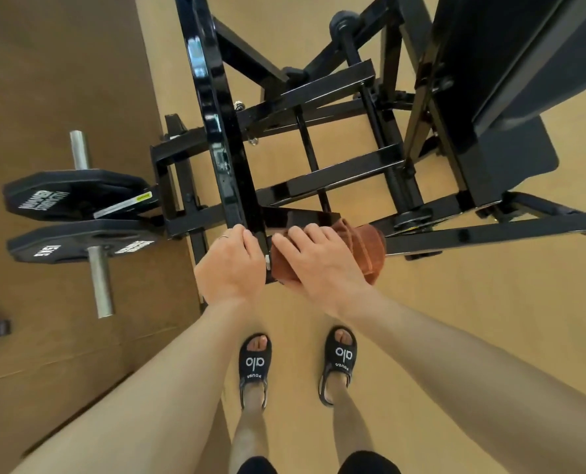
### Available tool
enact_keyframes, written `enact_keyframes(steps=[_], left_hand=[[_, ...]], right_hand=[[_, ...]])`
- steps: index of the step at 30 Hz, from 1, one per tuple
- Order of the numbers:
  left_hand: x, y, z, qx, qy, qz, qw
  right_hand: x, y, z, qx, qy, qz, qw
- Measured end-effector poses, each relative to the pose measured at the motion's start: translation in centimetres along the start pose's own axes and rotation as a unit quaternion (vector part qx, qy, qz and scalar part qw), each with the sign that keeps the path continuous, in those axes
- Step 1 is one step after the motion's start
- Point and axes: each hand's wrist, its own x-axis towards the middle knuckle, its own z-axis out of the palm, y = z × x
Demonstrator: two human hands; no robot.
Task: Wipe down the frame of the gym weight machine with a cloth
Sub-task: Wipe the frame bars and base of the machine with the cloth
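Note:
The black steel frame of the weight machine [332, 179] fills the upper middle of the head view. A glossy black upright bar [216, 131] runs down toward me. My left hand [231, 265] grips the near end of that bar, fingers curled over its edge. Right beside it, my right hand [315, 261] holds a folded rust-brown cloth [366, 248] against a frame bar, fingers curled over the cloth. The cloth's right end sticks out past my hand.
Two black weight plates [76, 217] sit on a steel peg [98, 282] at the left, over the darker brown floor. The machine's padded seat [510, 80] rises at the upper right. My feet in black sandals [255, 367] stand on the tan floor below.

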Motion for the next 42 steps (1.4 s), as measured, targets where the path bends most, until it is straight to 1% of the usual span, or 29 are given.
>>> enact_keyframes(steps=[3,6,10,14,17,21,24,28,33,35,37,39,41,42], left_hand=[[0.1,-0.1,0.4,-0.003,0.012,0.0,1.0],[-0.1,-0.1,0.4,0.002,0.023,0.001,1.0],[-0.1,-0.1,0.6,-0.002,0.025,0.002,1.0],[-0.2,0.1,0.4,0.015,0.028,0.003,0.999],[-0.1,0.1,0.4,0.017,0.028,0.002,0.999],[-0.1,-0.3,0.5,-0.003,0.035,0.008,0.999],[-0.2,-0.3,0.6,-0.012,0.043,0.018,0.999],[0.0,-0.5,0.7,-0.004,0.047,0.024,0.999],[0.0,-0.4,0.7,0.003,0.038,0.026,0.999],[0.1,-0.5,0.7,0.007,0.035,0.018,0.999],[0.2,-0.5,0.8,0.016,0.036,0.015,0.999],[0.1,-0.4,0.8,0.014,0.033,0.013,0.999],[-0.1,-0.2,0.7,0.01,0.034,0.013,0.999],[-0.2,-0.2,0.7,0.008,0.035,0.012,0.999]], right_hand=[[2.2,-0.1,-0.4,-0.001,-0.044,-0.031,0.999],[2.9,-0.6,-1.1,0.021,-0.063,-0.027,0.997],[3.3,-0.6,-1.8,0.072,-0.069,0.009,0.995],[2.7,0.3,-1.2,0.084,-0.048,-0.004,0.995],[1.0,2.6,-0.9,0.068,-0.052,0.007,0.996],[-1.1,6.7,-1.5,0.022,-0.063,0.053,0.996],[-0.6,5.5,-1.8,0.007,-0.082,0.072,0.994],[0.5,3.1,-2.5,0.016,-0.101,0.05,0.994],[3.4,-1.6,-2.6,0.053,-0.093,-0.003,0.994],[4.2,-2.7,-2.1,0.061,-0.08,-0.009,0.995],[4.2,-2.5,-1.6,0.072,-0.05,-0.007,0.996],[3.5,-1.5,-1.5,0.105,-0.03,-0.011,0.994],[2.2,0.7,-1.9,0.131,-0.031,-0.009,0.991],[1.2,2.3,-2.1,0.123,-0.031,-0.004,0.992]])
